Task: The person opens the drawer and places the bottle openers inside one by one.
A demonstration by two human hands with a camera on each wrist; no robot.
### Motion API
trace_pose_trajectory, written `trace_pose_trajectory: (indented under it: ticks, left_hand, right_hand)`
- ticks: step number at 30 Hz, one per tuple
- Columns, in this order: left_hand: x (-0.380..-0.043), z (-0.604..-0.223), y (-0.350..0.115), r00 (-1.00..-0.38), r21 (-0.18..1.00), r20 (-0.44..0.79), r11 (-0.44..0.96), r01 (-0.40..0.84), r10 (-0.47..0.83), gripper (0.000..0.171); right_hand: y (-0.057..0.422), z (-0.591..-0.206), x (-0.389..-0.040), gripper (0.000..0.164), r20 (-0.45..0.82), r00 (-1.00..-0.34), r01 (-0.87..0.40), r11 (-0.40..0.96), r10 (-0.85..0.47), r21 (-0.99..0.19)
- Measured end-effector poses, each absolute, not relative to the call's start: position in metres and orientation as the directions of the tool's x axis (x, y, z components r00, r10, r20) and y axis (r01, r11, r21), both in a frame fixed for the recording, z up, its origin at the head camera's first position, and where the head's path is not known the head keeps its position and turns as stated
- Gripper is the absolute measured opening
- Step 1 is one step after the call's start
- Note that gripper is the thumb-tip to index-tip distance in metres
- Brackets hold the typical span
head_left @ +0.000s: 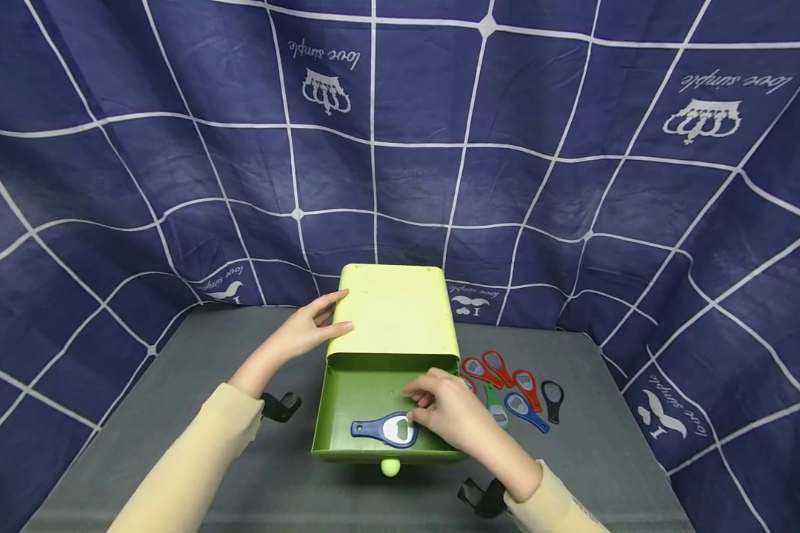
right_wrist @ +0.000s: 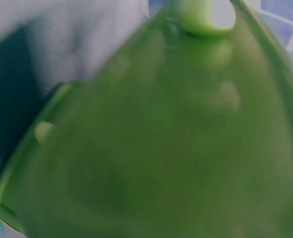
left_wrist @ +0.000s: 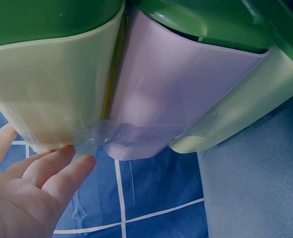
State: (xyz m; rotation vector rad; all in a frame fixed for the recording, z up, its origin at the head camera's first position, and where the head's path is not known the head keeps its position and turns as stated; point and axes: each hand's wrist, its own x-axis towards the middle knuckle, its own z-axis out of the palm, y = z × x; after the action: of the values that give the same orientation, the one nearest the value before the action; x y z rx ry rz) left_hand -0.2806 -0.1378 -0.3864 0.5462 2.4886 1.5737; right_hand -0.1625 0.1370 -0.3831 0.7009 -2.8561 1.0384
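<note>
A blue bottle opener (head_left: 372, 428) with a pale metal plate lies in the pulled-out green drawer (head_left: 350, 392), its handle pointing left. Over the drawer's right part is my right hand (head_left: 453, 414), with the thumb tip right at the opener's round end and a gap between thumb and fingers. My left hand (head_left: 300, 333) rests its spread fingertips against the left side of the yellow-green cabinet (head_left: 393, 311). In the left wrist view, those fingers (left_wrist: 62, 171) touch the cabinet's lower edge. Blurred green plastic of the drawer fills the right wrist view.
Right of the cabinet lie several red bottle openers (head_left: 526, 385), a green one (head_left: 497, 409), another blue one (head_left: 527, 411) and a black one (head_left: 552, 400). The left wrist view shows a pink section (left_wrist: 151, 94) taped beside the yellow-green one. A checked blue curtain (head_left: 407, 178) stands behind.
</note>
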Motion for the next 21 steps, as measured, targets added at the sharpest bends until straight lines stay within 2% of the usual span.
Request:
trace_pose_trajectory:
  ticks: [5, 9, 14, 21]
  left_hand:
    - [-0.281, -0.386, -0.139, -0.922, 0.895, 0.066, 0.387, 0.224, 0.381, 0.073]
    - [-0.28, -0.387, -0.139, -0.923, 0.893, 0.066, 0.391, 0.224, 0.379, 0.073]
    - [-0.281, -0.387, -0.139, -0.922, 0.892, 0.07, 0.391, 0.229, 0.382, 0.073]
    - [-0.281, -0.387, -0.14, -0.92, 0.897, 0.072, 0.379, 0.229, 0.385, 0.072]
  right_hand:
    - [0.162, -0.371, -0.166, 0.019, 0.226, -0.944, -0.327, 0.612, -0.239, -0.72]
    - [0.188, -0.367, -0.169, 0.019, 0.226, -0.969, -0.237, 0.621, -0.098, -0.747]
    - [0.22, -0.377, -0.173, 0.022, 0.137, -0.99, -0.088, 0.595, 0.037, -0.799]
    - [0.251, -0.42, -0.174, 0.033, -0.046, -0.994, 0.095, 0.55, 0.101, -0.83]
